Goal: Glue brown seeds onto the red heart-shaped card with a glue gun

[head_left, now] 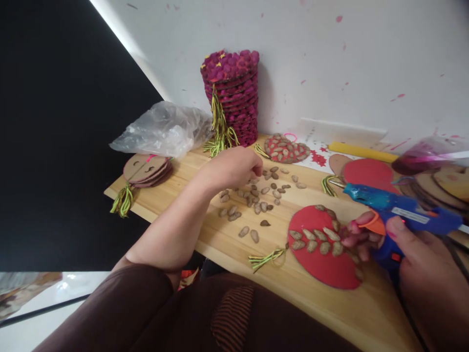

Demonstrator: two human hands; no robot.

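Observation:
My left hand (234, 166) reaches over a scatter of loose seeds (256, 198) on the wooden board (205, 234), its fingers curled in a pinch at the seeds; what they hold is hidden. My right hand (410, 254) grips a blue hot glue gun (399, 208), a finger on its orange trigger. The gun's nozzle points left above the board. Below it lies a red disc (322, 259) with seeds glued in rows and a green-yellow tassel (266, 258) at its left edge.
A tall stack of magenta discs (232, 98) with tassels stands against the white wall. A crumpled plastic bag (164, 128) and a pile of brown discs (146, 170) lie at the left. A seed-covered disc (286, 148), a yellow stick (361, 151) and more discs (436, 183) lie right.

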